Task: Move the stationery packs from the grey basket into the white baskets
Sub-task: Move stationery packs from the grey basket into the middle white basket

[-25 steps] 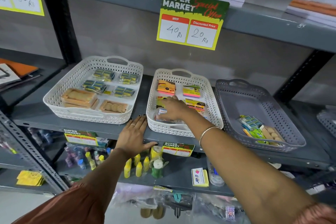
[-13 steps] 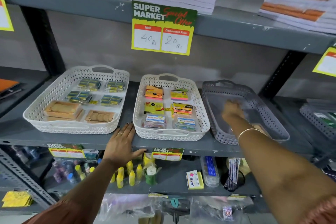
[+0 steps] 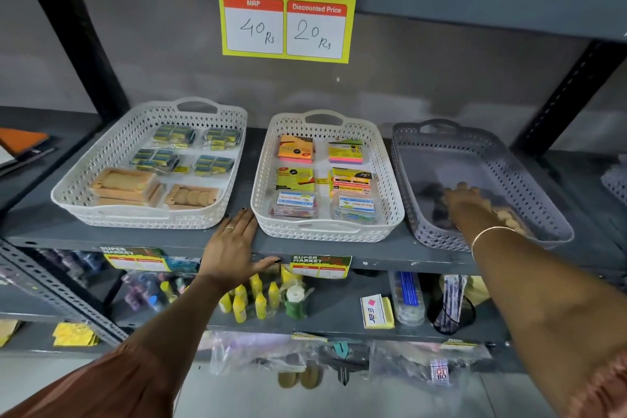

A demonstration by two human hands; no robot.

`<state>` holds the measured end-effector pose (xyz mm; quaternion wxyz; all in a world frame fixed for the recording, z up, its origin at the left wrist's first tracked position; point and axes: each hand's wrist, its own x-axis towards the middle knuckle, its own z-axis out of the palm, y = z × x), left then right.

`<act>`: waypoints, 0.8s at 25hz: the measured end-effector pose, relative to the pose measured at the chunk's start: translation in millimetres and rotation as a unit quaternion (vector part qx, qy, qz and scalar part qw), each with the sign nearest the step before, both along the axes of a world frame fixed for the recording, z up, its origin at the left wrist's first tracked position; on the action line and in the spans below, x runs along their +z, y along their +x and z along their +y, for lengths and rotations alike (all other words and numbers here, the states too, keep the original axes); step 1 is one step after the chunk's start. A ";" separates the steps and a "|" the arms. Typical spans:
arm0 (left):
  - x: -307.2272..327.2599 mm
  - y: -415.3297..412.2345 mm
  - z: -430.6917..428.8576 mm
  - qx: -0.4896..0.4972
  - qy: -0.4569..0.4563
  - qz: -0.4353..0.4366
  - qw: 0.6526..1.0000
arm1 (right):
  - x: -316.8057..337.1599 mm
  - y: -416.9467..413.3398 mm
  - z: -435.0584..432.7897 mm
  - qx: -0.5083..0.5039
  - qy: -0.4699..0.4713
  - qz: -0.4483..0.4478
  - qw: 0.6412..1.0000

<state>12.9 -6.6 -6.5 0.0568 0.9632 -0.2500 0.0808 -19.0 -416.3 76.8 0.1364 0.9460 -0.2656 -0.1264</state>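
Three baskets stand in a row on the grey shelf. The left white basket (image 3: 142, 218) holds blue-and-yellow packs (image 3: 174, 136) and tan packs (image 3: 124, 182). In the middle white basket (image 3: 325, 231) lie sticky-note packs (image 3: 295, 149) and clear boxes (image 3: 294, 204). My right hand (image 3: 465, 204) reaches down inside the grey basket (image 3: 529, 176), onto its near right corner, where a tan pack (image 3: 509, 222) shows beside the wrist. The hand is blurred and hides the other packs, so its grip is unclear. My left hand (image 3: 234, 244) lies flat and empty on the shelf edge between the two white baskets.
A yellow price sign (image 3: 286, 10) hangs from the shelf above. A black upright (image 3: 563, 102) stands behind the grey basket, and another grey basket (image 3: 615, 180) shows at the far right. The lower shelf holds yellow bottles (image 3: 251, 299) and small packs.
My right hand left the middle white basket, swung right into the grey basket and has now sunk onto the packs at its near right corner. My left hand stayed on the shelf edge.
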 end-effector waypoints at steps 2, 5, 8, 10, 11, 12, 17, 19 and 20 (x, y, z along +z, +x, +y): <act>0.5 -0.5 0.0 -0.001 -0.001 0.002 1.000 | -0.9 2.2 -1.3 0.002 -0.005 0.015 1.000; -0.4 0.0 0.0 0.001 -0.002 0.004 1.000 | -3.4 5.1 -3.3 0.011 -0.014 0.029 0.999; -1.4 0.5 0.1 0.005 -0.002 0.005 1.000 | -4.2 5.8 -5.0 0.017 -0.021 0.034 0.999; -1.7 0.6 0.1 0.004 0.001 0.004 1.000 | -5.7 6.7 -6.2 0.020 -0.025 0.032 0.999; -1.9 0.8 0.4 0.004 0.002 0.003 1.000 | -6.4 7.5 -6.2 0.022 -0.028 0.034 0.999; -2.4 1.0 0.8 0.004 0.002 0.003 1.000 | -5.7 7.6 -5.8 0.025 -0.030 0.036 0.999; -2.2 1.4 0.7 0.003 0.002 0.002 1.000 | 7.3 8.4 -6.9 0.040 -0.034 0.056 0.997; -1.6 0.6 0.6 0.003 0.003 0.001 1.000 | 14.3 11.8 -3.3 0.050 -0.030 0.072 0.996; -1.4 0.3 0.6 0.004 0.003 0.000 1.000 | 16.4 14.3 0.4 0.057 -0.026 0.077 0.995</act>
